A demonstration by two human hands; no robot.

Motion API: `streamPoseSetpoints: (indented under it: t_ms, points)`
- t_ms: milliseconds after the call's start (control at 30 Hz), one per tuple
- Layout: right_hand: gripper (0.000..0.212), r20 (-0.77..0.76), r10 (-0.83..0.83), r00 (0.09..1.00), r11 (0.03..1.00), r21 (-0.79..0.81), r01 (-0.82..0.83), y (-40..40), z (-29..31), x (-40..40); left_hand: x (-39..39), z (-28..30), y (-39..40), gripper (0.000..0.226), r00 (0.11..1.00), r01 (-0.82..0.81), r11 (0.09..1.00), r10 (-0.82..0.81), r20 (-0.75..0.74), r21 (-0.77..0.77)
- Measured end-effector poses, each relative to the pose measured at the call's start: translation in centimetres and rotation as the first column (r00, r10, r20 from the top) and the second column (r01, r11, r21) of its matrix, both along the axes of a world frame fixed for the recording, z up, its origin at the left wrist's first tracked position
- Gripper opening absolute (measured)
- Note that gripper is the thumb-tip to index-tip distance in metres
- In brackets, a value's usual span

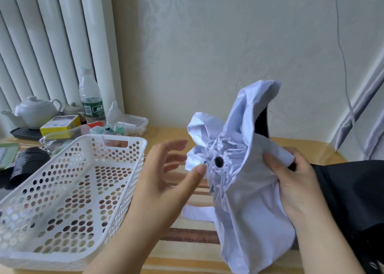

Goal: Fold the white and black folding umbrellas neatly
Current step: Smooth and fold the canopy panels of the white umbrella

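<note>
Right hand [295, 182] clenches the crumpled white fabric folding umbrella [245, 182] while the open-fingered left hand [166, 176] reaches in, apparently to straighten its pleats next.

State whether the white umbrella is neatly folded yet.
Not yet. The white umbrella is collapsed, but its fabric bunches loosely with flaps sticking up.

Open striped table [187, 235] (basket [68, 192] left, black umbrella [351, 192] right)

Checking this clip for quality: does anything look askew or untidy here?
The white umbrella, gripped by the right hand, is bunched, its panels sticking up unevenly. The black umbrella lies loose at right. The left hand is open.
</note>
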State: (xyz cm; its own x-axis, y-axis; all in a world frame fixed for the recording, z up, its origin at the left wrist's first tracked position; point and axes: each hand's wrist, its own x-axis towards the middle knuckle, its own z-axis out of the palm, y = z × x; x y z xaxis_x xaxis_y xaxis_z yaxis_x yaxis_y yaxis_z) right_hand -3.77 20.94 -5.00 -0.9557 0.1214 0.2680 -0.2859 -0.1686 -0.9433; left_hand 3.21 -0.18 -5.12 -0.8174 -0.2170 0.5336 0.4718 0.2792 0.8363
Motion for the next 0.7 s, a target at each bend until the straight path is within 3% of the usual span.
streamPoseSetpoints:
  t_ms: [67,133,200,300,400,567,633,700]
  points:
    - [0.027,0.006,0.044,0.999,0.997,-0.068,-0.043,0.7,-0.4,-0.4,0.1,0.4,0.8,0.024,0.997,-0.011,1.0,0.012,-0.078,0.024]
    - [0.037,0.009,0.063,0.998,0.994,-0.087,-0.062,0.8,-0.9,-0.6,0.4,0.8,1.8,0.01,0.989,0.022,0.999,-0.029,-0.145,-0.049]
    - [0.032,0.011,0.052,0.999,0.997,-0.066,-0.052,0.7,-1.3,-0.7,0.7,1.2,2.6,0.003,0.975,0.006,0.986,-0.043,-0.216,-0.166]
    - [0.024,-0.002,0.041,0.999,0.997,-0.063,-0.041,0.2,-1.6,-0.8,0.7,1.2,3.2,0.014,0.964,-0.059,0.949,-0.026,-0.264,-0.309]
    - [0.022,0.006,-0.012,1.0,0.997,-0.079,0.012,-0.6,-1.6,-0.6,0.1,0.4,3.3,0.021,0.978,-0.084,0.93,0.008,-0.207,-0.357]
    - [0.016,0.032,-0.074,0.997,0.997,-0.014,0.074,-1.6,-1.7,-0.5,-1.1,-1.2,2.3,0.042,0.996,-0.081,0.967,0.071,-0.05,-0.24]
    - [0.022,0.028,-0.074,0.997,0.996,0.046,0.073,-1.8,-1.8,-0.3,-1.3,-1.3,2.0,0.064,0.998,-0.062,0.982,0.066,0.018,-0.179]
    - [0.035,0.002,-0.093,0.996,0.987,0.134,0.092,-2.2,-1.8,-0.1,-1.4,-1.2,1.8,0.07,0.996,-0.05,0.986,0.061,0.069,-0.157]
